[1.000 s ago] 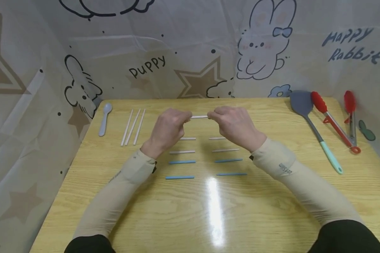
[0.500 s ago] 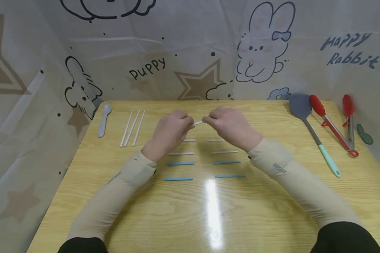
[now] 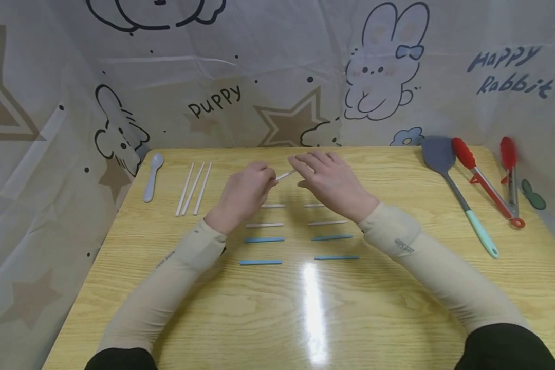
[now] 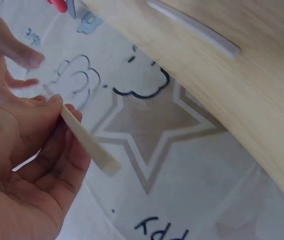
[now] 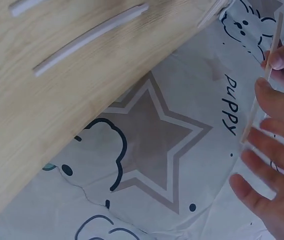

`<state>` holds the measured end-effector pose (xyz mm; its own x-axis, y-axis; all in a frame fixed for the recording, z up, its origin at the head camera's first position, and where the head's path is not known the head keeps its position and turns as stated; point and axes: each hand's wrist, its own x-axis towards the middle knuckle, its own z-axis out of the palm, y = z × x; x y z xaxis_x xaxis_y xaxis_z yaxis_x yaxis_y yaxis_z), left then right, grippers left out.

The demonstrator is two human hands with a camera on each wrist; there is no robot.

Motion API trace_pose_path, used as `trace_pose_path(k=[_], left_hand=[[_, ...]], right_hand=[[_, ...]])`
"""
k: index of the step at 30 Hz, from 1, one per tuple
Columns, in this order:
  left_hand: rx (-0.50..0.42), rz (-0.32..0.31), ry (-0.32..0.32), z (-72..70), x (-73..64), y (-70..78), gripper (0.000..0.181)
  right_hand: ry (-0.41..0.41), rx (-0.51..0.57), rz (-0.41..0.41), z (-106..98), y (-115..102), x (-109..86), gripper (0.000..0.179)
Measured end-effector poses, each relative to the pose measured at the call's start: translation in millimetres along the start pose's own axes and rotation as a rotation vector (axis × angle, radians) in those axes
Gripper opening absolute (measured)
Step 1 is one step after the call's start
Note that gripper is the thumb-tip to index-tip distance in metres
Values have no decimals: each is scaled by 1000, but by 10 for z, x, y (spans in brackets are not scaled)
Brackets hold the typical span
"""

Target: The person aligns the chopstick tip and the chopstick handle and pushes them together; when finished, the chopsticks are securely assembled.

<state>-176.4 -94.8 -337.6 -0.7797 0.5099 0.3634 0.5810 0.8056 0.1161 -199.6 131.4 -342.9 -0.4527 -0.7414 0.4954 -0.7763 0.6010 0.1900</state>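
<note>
White stick (image 3: 285, 175) is pinched in the left hand's grip (image 3: 245, 191), poking toward 2 o'clock; right hand (image 3: 326, 181) beside it, fingers spread apart.

A short white stick (image 3: 285, 175) is pinched at one end between the thumb and fingers of the left hand (image 3: 245, 192). It is held above the wooden table (image 3: 374, 308), tilted, with its free end raised toward the right hand (image 3: 326, 180). The stick is thin, flat and pale, as is seen in the left wrist view (image 4: 89, 142), where its free end is cut blunt. The right hand is held just beside the free end with fingers spread straight; whether the stick is touched by it cannot be told.
</note>
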Motion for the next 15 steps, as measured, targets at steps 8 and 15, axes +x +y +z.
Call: trace_pose_path(k=[8, 15], left_hand=[[-106, -225, -50, 38, 15, -398, 14], [-202, -396, -99, 141, -49, -775, 18]], right_hand=[[8, 54, 41, 30, 30, -45, 55], [-120, 77, 59, 104, 47, -148, 47]])
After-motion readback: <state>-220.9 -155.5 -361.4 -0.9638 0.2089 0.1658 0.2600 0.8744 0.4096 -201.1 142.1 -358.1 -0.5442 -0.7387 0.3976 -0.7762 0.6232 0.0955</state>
